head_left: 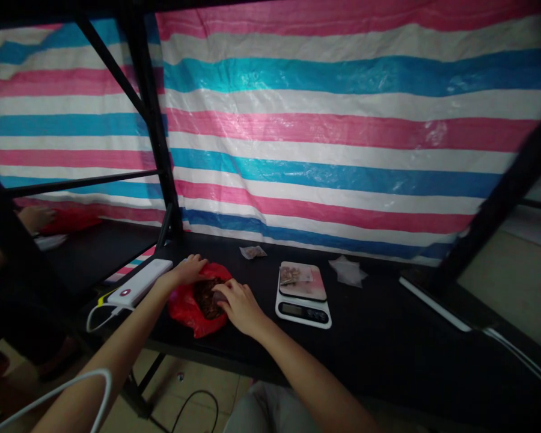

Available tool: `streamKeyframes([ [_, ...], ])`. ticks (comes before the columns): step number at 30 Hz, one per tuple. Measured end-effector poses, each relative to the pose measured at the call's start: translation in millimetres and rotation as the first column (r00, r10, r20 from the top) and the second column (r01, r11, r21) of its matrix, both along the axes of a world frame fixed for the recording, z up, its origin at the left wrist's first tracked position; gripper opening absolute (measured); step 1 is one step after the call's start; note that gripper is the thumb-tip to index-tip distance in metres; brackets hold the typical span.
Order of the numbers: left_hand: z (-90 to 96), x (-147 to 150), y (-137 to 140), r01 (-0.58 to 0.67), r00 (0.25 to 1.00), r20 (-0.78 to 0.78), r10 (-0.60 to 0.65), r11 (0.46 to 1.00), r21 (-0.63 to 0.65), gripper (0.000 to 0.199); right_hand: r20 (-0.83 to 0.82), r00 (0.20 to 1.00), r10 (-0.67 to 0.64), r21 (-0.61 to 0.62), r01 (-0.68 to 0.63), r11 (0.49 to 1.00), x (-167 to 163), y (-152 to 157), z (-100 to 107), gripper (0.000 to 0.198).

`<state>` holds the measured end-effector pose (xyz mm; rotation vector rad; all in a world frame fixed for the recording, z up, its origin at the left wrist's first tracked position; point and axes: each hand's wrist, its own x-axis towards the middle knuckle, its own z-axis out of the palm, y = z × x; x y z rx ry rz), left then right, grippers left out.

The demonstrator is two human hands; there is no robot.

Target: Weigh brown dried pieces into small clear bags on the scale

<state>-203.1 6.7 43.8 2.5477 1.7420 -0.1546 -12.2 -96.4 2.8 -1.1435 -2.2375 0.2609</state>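
Note:
A red plastic bag (pixel 186 308) lies open on the black table, filled with small brown pieces (pixel 207 294) whose kind I cannot make out. My left hand (pixel 190 270) is at the bag's upper left rim, its fingers closed on the plastic. Over the right side of the opening, my right hand (pixel 240 305) is closed around a small dark rounded object (pixel 219 297), partly hidden by the fingers. To the right, a white kitchen scale (pixel 303 315) carries a small clear bag of brownish pieces (pixel 290 275). Its display is unreadable.
Behind the scale lie a small filled clear bag (pixel 253 252) and several flat clear bags (pixel 347 271). A white power bank (pixel 140 281) with a cable sits left. Black frame posts (pixel 155 132) and striped sheeting (pixel 324 138) stand behind. Another person's hand (pixel 35 218) is far left.

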Motion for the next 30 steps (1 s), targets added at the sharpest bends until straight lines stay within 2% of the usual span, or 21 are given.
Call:
streamKeyframes([
  [3, -4.0, -1, 4, 0.003, 1.0, 0.001, -0.003, 1.0, 0.029, 0.05, 0.026, 0.998, -0.054, 0.02, 0.054, 0.998, 2, 2, 1, 0.035],
  [9, -8.6, -2, 10, 0.029, 0.997, 0.071, -0.024, 0.996, -0.079, 0.044, -0.012, 0.999, -0.046, -0.01, 0.046, 0.999, 6, 7, 0, 0.035],
  [13, -2.8, 6, 5, 0.05, 0.994, 0.106, -0.041, 0.995, -0.087, 0.037, -0.025, 0.999, -0.046, -0.006, 0.046, 0.999, 5, 10, -3, 0.035],
  [16, 4.3, 14, 2, 0.008, 0.995, 0.099, 0.002, 0.995, -0.095, 0.032, -0.047, 0.998, -0.044, 0.002, 0.044, 0.999, 4, 12, -4, 0.034],
  [20, 11.3, 22, -1, -0.028, 0.978, 0.2, 0.05, 0.994, -0.109, 0.032, -0.087, 0.994, -0.059, -0.021, 0.058, 0.998, 3, 14, -5, 0.033],
  [26, 12.4, 28, 0, -0.011, 0.962, 0.273, 0.022, 0.999, -0.04, 0.036, -0.097, 0.993, -0.067, -0.02, 0.065, 0.998, 1, 18, -6, 0.033],
  [30, 10.3, 29, 5, -0.041, 0.945, 0.323, 0.047, 0.999, -0.026, 0.035, -0.061, 0.996, -0.072, 0.008, 0.072, 0.997, 0, 21, -6, 0.031],
])
